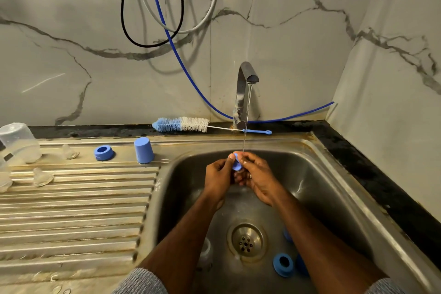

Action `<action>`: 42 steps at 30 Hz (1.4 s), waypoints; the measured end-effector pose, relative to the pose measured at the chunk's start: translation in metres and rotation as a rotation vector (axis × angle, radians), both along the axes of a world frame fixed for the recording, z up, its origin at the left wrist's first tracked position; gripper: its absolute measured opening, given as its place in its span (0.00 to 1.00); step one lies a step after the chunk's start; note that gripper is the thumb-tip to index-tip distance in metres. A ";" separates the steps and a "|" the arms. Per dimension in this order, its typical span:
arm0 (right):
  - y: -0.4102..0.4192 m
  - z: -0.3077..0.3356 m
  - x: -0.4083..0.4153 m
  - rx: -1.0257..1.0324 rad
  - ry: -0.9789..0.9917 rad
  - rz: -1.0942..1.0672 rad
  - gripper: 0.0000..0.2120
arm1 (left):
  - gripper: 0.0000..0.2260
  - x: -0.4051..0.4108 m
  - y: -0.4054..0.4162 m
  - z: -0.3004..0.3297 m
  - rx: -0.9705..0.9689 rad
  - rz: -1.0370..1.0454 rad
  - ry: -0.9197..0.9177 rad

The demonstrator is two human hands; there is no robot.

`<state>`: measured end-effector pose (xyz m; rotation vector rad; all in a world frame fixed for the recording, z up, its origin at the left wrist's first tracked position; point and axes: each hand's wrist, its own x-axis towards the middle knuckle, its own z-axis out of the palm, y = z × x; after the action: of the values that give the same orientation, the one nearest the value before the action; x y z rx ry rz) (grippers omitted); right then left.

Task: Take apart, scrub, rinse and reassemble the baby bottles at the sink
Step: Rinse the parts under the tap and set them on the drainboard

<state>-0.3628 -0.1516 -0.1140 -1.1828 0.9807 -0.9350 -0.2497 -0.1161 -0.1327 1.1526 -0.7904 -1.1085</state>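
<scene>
Premises: a domestic kitchen, sink corner. A stainless steel sink (322, 174) with a round drain (247, 241) is set into a dark stone desk (372, 169); a ribbed steel drainboard (71, 210) adjoins its left edge. A single tap (243, 93) at the sink's back edge is running. Walls (298, 43) are marble-pattern tile, meeting in a corner at the right. Loose hoses (167, 19) hang down the back wall. A bottle brush (183, 124) lies along the back edge, and bottle parts (103, 152) stand on the drainboard.
</scene>
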 end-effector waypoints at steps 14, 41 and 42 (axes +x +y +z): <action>0.000 -0.009 0.000 -0.040 0.198 -0.234 0.17 | 0.20 -0.002 0.002 -0.010 -0.100 -0.075 -0.452; -0.010 -0.010 -0.008 0.033 0.193 -0.021 0.16 | 0.18 0.006 -0.003 -0.016 -0.006 -0.014 -0.566; -0.009 -0.010 -0.008 0.036 0.212 -0.033 0.16 | 0.19 0.008 -0.004 -0.016 0.012 -0.010 -0.583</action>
<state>-0.3712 -0.1609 -0.1236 -1.2565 1.1848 -0.8256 -0.2421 -0.1200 -0.1491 1.5077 -1.2360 -0.7840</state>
